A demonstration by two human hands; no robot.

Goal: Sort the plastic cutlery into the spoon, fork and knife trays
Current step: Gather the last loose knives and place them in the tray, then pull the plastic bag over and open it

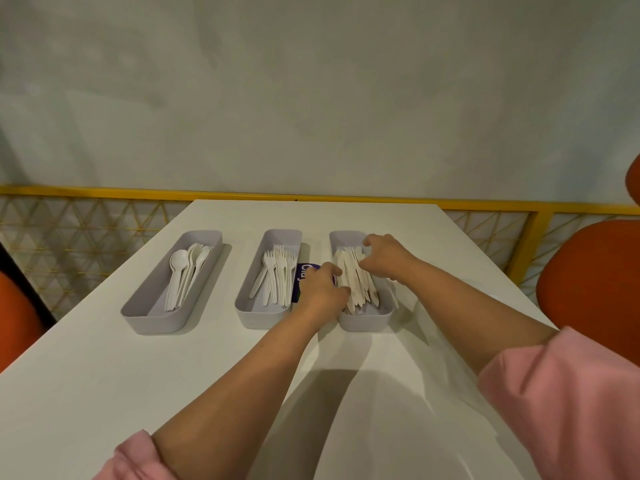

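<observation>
Both hands at knife tray (363, 322), rightmost of three, over heaped knives (356, 282). Left hand (322, 289) curls into pile; right hand (384, 258) arches over far end. Fingertips hidden: can't tell if either grasps anything. Purple card (304, 275) half covered by left hand. Spoons (181, 275) and forks (277, 275) lie in own trays.

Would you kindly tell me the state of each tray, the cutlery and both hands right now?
Spoon tray: upright on the table, holds only spoons.
Fork tray: upright, holds only forks.
Knife tray: upright, holds a pile of knives.
Left hand: fingers curled on the knives' near part.
Right hand: fingers curled over the knives' far part.
Purple card: flat between fork and knife trays, partly hidden by the left hand.
</observation>
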